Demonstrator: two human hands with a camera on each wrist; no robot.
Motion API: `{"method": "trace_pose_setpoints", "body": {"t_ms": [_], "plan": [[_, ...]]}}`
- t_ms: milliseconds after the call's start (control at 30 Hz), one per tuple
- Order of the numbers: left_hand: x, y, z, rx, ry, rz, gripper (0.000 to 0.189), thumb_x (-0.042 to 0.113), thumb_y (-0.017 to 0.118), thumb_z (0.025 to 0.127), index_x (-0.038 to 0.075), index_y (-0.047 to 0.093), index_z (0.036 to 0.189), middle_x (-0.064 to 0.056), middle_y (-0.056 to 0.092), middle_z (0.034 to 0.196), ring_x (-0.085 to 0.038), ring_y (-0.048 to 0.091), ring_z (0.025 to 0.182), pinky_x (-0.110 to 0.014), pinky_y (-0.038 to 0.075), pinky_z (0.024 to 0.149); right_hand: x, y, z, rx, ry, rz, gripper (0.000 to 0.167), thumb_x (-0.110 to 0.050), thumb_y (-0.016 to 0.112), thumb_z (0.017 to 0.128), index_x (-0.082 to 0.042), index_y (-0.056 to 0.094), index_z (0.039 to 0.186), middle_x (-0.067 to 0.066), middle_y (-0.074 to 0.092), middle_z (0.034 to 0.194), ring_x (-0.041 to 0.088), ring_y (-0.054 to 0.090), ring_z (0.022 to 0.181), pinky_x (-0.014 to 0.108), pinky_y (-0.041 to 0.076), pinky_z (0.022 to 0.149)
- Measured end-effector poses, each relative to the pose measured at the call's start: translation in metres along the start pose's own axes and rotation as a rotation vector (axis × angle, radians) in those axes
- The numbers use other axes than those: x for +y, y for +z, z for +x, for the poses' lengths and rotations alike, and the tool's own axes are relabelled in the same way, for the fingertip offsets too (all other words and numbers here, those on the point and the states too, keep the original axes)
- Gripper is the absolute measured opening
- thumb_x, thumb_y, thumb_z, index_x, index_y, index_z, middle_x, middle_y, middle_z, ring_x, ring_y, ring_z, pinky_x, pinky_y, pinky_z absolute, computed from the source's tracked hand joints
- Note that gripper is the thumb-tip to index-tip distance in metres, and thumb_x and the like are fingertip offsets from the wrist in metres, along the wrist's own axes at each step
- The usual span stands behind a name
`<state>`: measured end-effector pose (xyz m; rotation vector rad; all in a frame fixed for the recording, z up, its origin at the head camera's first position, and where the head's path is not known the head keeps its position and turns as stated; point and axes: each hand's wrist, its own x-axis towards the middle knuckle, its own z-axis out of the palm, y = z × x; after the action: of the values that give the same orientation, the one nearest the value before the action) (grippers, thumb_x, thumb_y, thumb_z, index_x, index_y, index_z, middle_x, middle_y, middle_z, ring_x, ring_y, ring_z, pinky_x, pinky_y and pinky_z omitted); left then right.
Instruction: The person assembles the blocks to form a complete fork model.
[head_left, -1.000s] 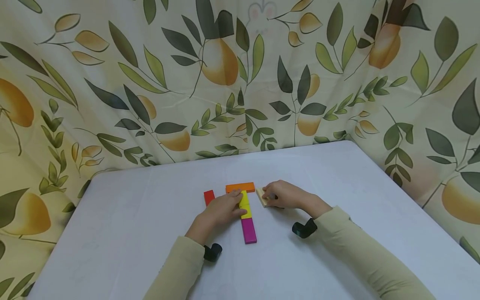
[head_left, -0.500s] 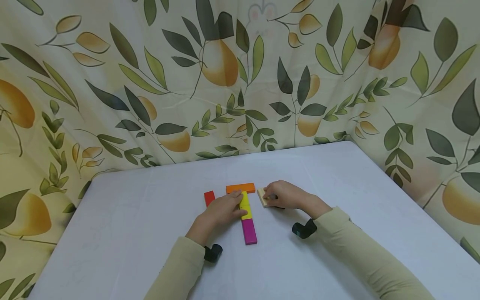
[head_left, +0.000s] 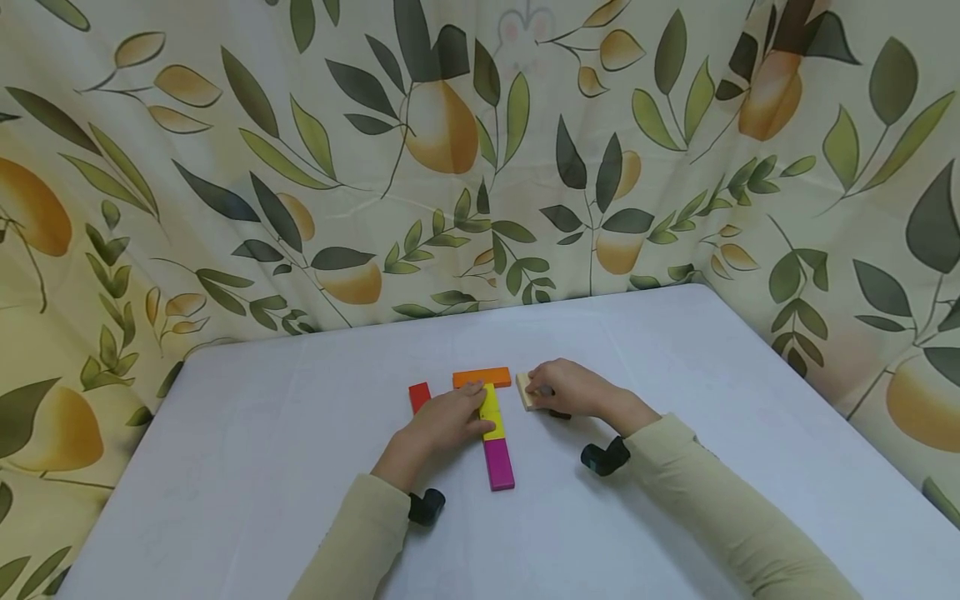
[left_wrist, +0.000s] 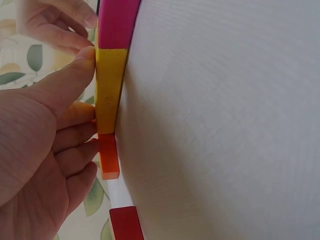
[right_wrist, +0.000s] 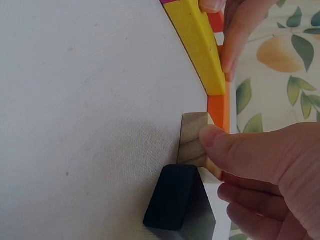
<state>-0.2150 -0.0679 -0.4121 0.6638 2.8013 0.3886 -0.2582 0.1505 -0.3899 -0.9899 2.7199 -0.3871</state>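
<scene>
My left hand [head_left: 444,417] rests on a yellow block [head_left: 491,412], its thumb and extended fingertips on the upper face in the left wrist view. At the yellow block's far end an orange block [head_left: 482,377] lies crosswise; a magenta block [head_left: 499,465] continues the line at the near end. My right hand [head_left: 576,390] pinches a plain wooden block [right_wrist: 192,140], with the thumb [right_wrist: 214,140] on its side, just right of the orange one. Beside the wooden block stands a dark block [right_wrist: 175,200], mostly covered by the right hand in the head view.
A red block [head_left: 419,396] lies left of the others, partly behind the left hand. White cloth covers the table [head_left: 262,467]. A curtain [head_left: 450,208] printed with fruit and leaves hangs along its back and sides. Black wrist cameras sit under both cuffs.
The right hand has shifted the wooden block very slightly to the right, and it now stands straighter. The left hand and the coloured blocks keep their places.
</scene>
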Motion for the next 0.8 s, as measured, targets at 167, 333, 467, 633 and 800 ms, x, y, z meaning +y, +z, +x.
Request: {"method": "trace_pose_setpoints", "body": {"t_ms": [167,333,467,633,800], "plan": [[0.0,-0.001,0.0,-0.002,0.001,0.0,0.063,0.042,0.057,0.088,0.008,0.042,0.138,-0.004,0.036,0.144,-0.017,0.03,0.132,-0.034,0.03,0.104,0.001,0.0,0.002,-0.001,-0.002,-0.003,0.024,-0.014,0.069,0.083,-0.003,0.07,0.105,0.012,0.063,0.112,0.028,0.056,0.107,0.043,0.043,0.092],[0.0,-0.001,-0.001,-0.005,0.001,-0.001,0.063,0.043,0.057,0.088,0.008,0.042,0.138,-0.004,0.036,0.144,-0.017,0.029,0.133,-0.034,0.03,0.104,0.003,0.001,0.005,0.007,0.012,0.012,0.024,-0.014,0.069,0.083,-0.003,0.069,0.105,0.013,0.062,0.114,0.028,0.055,0.108,0.043,0.042,0.093],[-0.001,0.0,0.0,-0.014,-0.005,-0.006,0.063,0.044,0.057,0.088,0.01,0.041,0.139,-0.003,0.035,0.145,-0.017,0.029,0.133,-0.035,0.029,0.104,0.004,0.001,0.007,0.013,0.028,0.026,0.024,-0.013,0.069,0.083,-0.003,0.07,0.105,0.013,0.061,0.115,0.029,0.054,0.109,0.043,0.042,0.093],[-0.002,0.001,0.001,-0.013,-0.005,-0.001,0.064,0.044,0.056,0.088,0.01,0.041,0.139,-0.003,0.034,0.145,-0.016,0.028,0.133,-0.035,0.029,0.104,0.005,0.001,0.009,0.032,0.046,0.064,0.022,-0.013,0.07,0.082,-0.004,0.071,0.103,0.012,0.062,0.114,0.029,0.054,0.108,0.044,0.042,0.094],[-0.003,0.002,0.002,-0.011,-0.004,0.0,0.064,0.044,0.056,0.088,0.01,0.041,0.139,-0.003,0.034,0.145,-0.017,0.028,0.133,-0.035,0.029,0.104,0.007,0.001,0.011,0.048,0.053,0.08,0.021,-0.013,0.07,0.082,-0.006,0.071,0.101,0.011,0.063,0.112,0.028,0.054,0.107,0.044,0.042,0.094]]}}
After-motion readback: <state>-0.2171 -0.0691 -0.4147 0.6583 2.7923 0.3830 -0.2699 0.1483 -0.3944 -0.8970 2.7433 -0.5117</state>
